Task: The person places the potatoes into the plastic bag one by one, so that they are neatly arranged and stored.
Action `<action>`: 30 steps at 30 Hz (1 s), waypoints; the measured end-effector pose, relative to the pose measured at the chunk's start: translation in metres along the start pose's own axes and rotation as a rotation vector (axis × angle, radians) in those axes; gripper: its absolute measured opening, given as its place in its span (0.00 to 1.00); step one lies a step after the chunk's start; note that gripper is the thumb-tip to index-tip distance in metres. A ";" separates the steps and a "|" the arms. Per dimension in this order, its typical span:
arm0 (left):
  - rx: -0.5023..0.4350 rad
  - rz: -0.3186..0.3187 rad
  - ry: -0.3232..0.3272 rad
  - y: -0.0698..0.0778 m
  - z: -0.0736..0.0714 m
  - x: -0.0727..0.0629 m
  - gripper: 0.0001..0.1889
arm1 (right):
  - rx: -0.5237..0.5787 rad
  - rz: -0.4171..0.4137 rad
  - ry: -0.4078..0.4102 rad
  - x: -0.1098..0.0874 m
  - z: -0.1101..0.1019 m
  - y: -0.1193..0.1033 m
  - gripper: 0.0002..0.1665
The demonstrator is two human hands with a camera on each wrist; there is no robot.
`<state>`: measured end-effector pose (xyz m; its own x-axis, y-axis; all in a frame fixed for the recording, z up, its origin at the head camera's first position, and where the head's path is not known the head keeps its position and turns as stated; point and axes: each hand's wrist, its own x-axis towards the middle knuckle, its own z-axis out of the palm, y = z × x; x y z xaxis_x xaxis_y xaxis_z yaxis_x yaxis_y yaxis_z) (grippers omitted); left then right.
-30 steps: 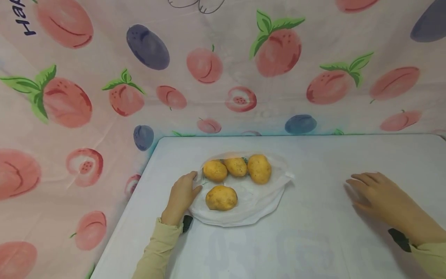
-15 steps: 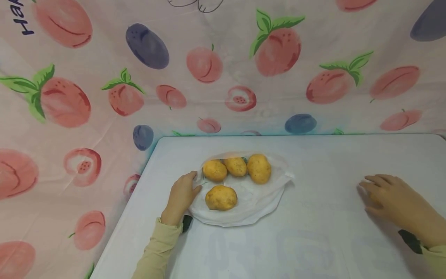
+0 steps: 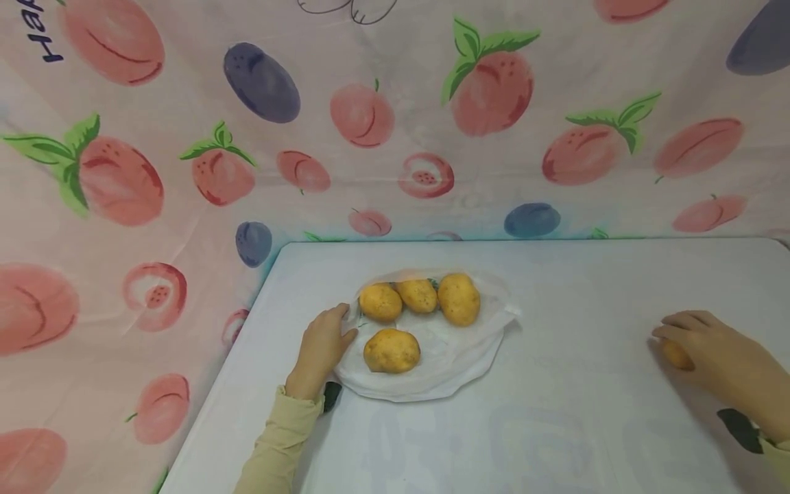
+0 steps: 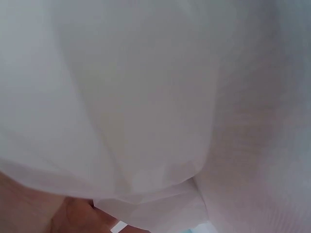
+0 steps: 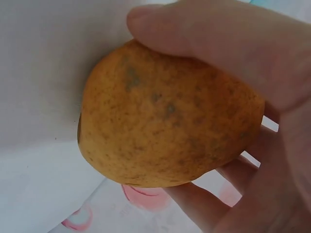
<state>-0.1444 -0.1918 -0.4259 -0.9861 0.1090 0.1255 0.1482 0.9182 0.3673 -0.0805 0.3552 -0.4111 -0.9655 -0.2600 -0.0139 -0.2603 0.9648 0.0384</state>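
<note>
A white plastic bag lies flattened on the table, with several yellow potatoes on it: three in a row at the back, one potato nearer the front. At the bag's left edge my left hand grips the thin plastic between thumb and fingers. In the left wrist view the bag fills most of the picture and hides nearly all of that hand. Far to the right, my right hand holds another potato, thumb on one side and fingers on the other, close to the tabletop.
The white table ends at a back edge against a hanging cloth printed with peaches and plums. The same cloth runs along the left side of the table.
My right hand has moved further right, away from the bag, and the potato in it shows more plainly. The left hand, the bag and the potatoes on it have stayed put.
</note>
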 end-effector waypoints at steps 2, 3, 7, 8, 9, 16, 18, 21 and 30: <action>0.001 -0.002 -0.001 0.001 0.000 0.000 0.24 | 0.005 0.008 -0.002 0.000 0.000 0.000 0.28; 0.002 -0.003 -0.002 0.001 0.000 0.000 0.24 | 0.014 0.010 0.001 0.000 -0.001 -0.001 0.27; 0.001 -0.006 -0.007 0.002 -0.001 0.000 0.24 | 0.043 0.014 0.015 0.000 -0.004 -0.006 0.27; 0.000 -0.006 -0.007 0.002 -0.002 -0.001 0.25 | 0.052 0.011 0.029 0.000 -0.005 -0.008 0.28; 0.000 -0.006 -0.007 0.002 -0.002 -0.001 0.25 | 0.054 0.007 0.044 0.001 -0.006 -0.010 0.28; 0.000 0.005 0.006 0.002 -0.003 -0.001 0.24 | 0.107 -0.046 0.160 0.007 -0.013 -0.021 0.32; -0.001 0.002 0.004 0.002 -0.003 -0.001 0.24 | 0.120 -0.061 0.193 0.008 -0.013 -0.025 0.32; -0.005 -0.003 0.000 0.002 -0.003 -0.001 0.24 | 0.123 -0.080 0.220 0.010 -0.016 -0.031 0.31; -0.022 0.004 0.009 0.001 -0.003 -0.001 0.24 | 0.161 -0.144 0.331 0.015 -0.027 -0.052 0.32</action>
<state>-0.1429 -0.1920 -0.4229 -0.9848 0.1096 0.1350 0.1542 0.9093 0.3865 -0.0819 0.2998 -0.3867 -0.8749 -0.3664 0.3167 -0.4143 0.9049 -0.0976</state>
